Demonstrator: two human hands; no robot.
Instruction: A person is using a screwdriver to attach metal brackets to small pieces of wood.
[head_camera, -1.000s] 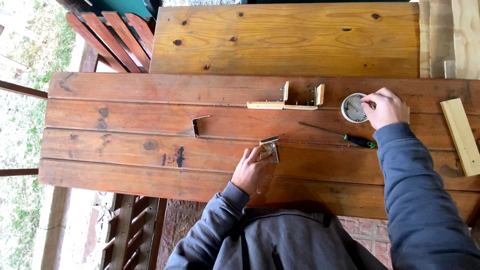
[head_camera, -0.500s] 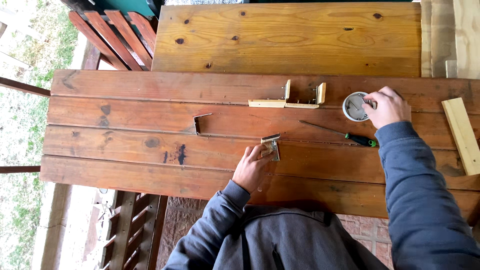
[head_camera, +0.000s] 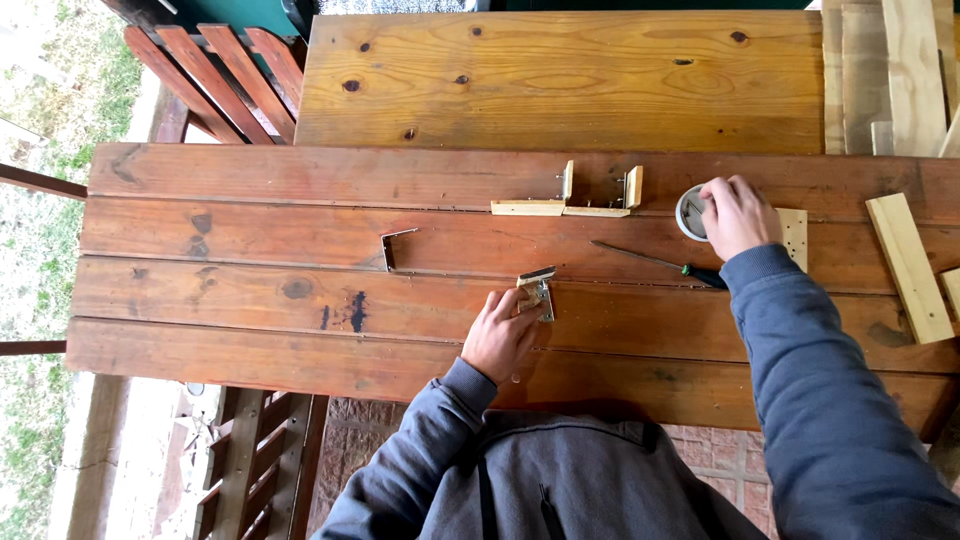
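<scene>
My left hand (head_camera: 503, 335) rests on the red-brown plank table (head_camera: 250, 290) and pinches a small metal angle bracket (head_camera: 540, 287) with a bit of wood on it, holding it down. My right hand (head_camera: 737, 212) reaches to the far right, fingers dipped into a small round grey tin (head_camera: 688, 212). A screwdriver with a dark green handle (head_camera: 660, 264) lies on the table between the two hands.
A second metal bracket (head_camera: 390, 247) stands alone left of centre. A small assembly of pale wood strips (head_camera: 572, 200) sits near the tin. Pale wood blocks (head_camera: 908, 266) lie at the right. A wide lighter board (head_camera: 560, 80) lies beyond, red slats (head_camera: 215, 65) at upper left.
Both hands stay where they were; the right hand's fingers shift slightly inside the tin. The view has drifted a little.
</scene>
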